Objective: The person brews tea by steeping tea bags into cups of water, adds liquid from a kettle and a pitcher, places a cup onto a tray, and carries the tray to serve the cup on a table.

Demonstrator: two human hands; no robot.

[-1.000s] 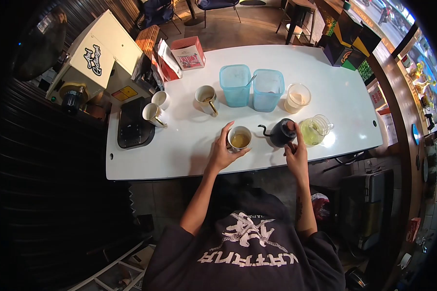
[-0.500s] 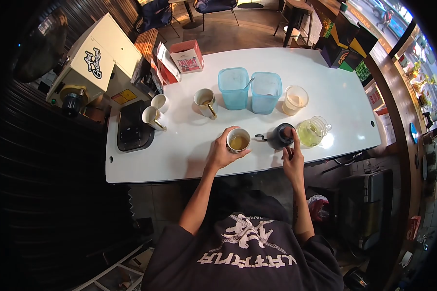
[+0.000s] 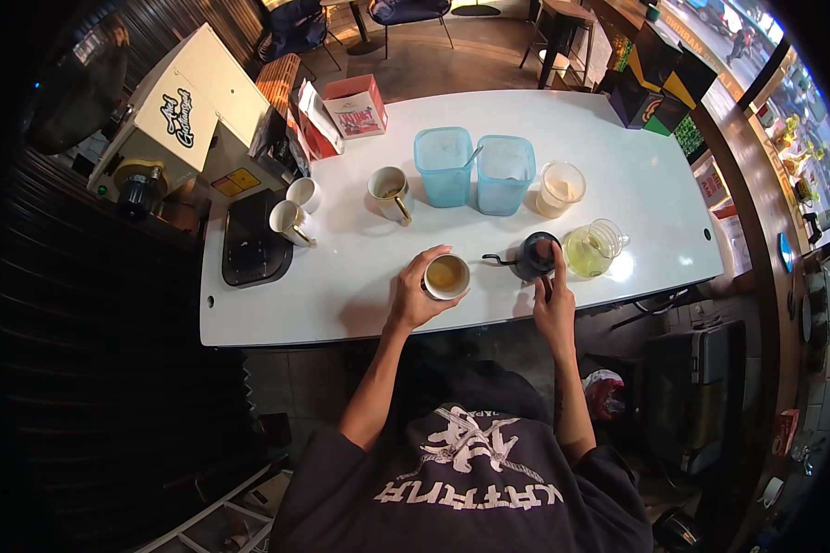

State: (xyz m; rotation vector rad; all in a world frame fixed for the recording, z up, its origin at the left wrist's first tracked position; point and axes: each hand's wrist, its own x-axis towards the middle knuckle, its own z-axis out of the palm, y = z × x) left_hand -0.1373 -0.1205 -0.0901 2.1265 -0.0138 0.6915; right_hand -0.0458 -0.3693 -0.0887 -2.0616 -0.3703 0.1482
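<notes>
In the head view, the cup (image 3: pixel 447 261) stands at the near side of the table (image 3: pixel 632 134), part filled with amber liquid. The kettle (image 3: pixel 531 263) is at its three o'clock, no stream showing at the spout; the jug (image 3: pixel 583 255) just beyond still has pale green liquid in it. A mug (image 3: pixel 388 197) sits at the cup's eleven o'clock.

The left hand (image 3: pixel 417 293) is clamped round the cup, thumb and fingers on opposite sides. The right hand (image 3: pixel 554 312) seems closed on the kettle's part-hidden handle, forefinger stretched toward twelve along the lid.
</notes>
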